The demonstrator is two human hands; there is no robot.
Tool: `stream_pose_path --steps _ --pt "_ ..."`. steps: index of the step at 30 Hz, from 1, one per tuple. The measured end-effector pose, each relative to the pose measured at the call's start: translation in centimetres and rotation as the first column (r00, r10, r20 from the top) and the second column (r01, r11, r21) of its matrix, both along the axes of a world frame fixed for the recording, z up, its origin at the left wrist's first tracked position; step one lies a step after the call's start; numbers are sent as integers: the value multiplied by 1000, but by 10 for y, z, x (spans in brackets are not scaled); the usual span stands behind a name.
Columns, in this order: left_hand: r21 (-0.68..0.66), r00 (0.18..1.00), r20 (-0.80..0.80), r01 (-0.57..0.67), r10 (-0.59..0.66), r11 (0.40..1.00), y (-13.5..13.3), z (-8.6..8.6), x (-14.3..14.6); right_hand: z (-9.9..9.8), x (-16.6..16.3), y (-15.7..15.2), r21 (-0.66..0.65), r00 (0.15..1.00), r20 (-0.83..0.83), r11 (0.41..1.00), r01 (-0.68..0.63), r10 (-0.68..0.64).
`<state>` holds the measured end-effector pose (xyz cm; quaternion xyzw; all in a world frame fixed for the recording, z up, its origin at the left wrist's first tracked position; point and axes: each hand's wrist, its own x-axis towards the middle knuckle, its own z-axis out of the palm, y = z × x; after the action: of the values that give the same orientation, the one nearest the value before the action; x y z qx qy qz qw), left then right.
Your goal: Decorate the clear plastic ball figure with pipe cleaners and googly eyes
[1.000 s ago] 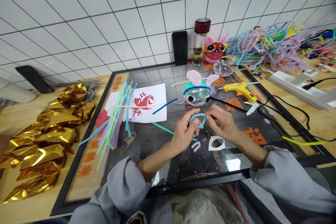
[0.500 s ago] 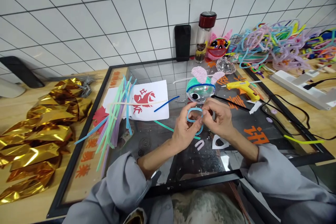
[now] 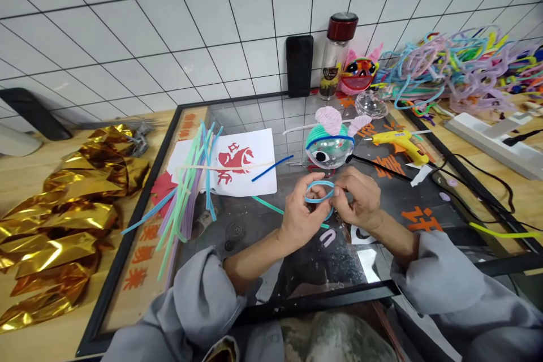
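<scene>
Light-blue pipe-cleaner loop (image 3: pixel 317 201) between hands, just nearer than pink-eared ball figure (image 3: pixel 333 151). Left hand (image 3: pixel 297 210) gripping loop; right hand (image 3: pixel 360 197) fingertips pinched at its right edge. Versus half-second ago: loop wider, hands slightly farther apart.

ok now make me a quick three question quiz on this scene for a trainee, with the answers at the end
1. Multiple choice: what do the left hand and right hand hold between them?
A) a light blue loop
B) a spoon
C) a paper cup

2. True or false: the yellow glue gun lies to the right of the pink-eared figure.

3. Fill in the colour: the clear bottle near the wall has a ____ lid.

Key: 1. A; 2. true; 3. dark red
</scene>
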<state>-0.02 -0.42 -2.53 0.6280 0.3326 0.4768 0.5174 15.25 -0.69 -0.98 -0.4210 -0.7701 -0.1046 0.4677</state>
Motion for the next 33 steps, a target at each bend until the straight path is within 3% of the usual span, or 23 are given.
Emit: stream_pose_path --steps 16,25,33 --pt "33 999 0 -32 32 999 4 3 0 -6 0 3 -21 993 -78 996 -88 86" --pt "-37 998 34 -46 47 998 3 1 -3 -3 1 4 -74 983 -146 989 -127 115" --pt "-50 999 0 -50 50 998 8 3 -11 -3 2 4 -67 985 -107 988 -140 133"
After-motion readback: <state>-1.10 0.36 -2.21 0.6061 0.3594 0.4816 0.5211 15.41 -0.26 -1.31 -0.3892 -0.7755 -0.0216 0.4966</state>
